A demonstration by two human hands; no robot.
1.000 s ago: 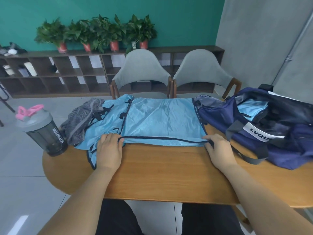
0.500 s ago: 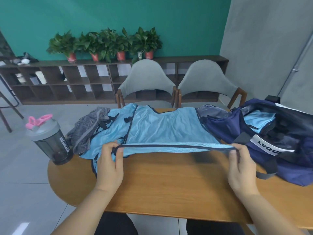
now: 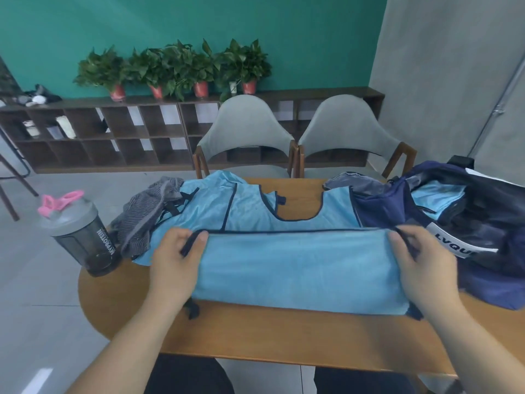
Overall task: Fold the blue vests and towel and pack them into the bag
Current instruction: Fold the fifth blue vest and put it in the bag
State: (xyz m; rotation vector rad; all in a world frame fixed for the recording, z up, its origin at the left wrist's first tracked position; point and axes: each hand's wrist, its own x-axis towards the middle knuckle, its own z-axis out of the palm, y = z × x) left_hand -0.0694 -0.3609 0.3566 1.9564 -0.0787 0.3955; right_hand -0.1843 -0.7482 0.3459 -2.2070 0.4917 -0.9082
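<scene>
After pressing the vest [image 3: 284,268] flat just left of the bag [image 3: 488,268], now lifting its near hem, pinching one corner tight in the left hand [image 3: 176,263], the other in the right hand [image 3: 417,263]; starting the fold, packing still ahead.

looks like an office lounge or meeting corner rather than a home: a teal accent wall [image 3: 255,24], a long low dark-wood cubby shelf [image 3: 136,143] topped with a row of potted plants [image 3: 181,66], two matching grey upholstered chairs [image 3: 244,120] at a rounded wooden table [image 3: 284,334], pale grey floor tiles [image 3: 42,294], and exposed metal conduit [image 3: 499,110] on a grey wall [image 3: 440,66].
</scene>
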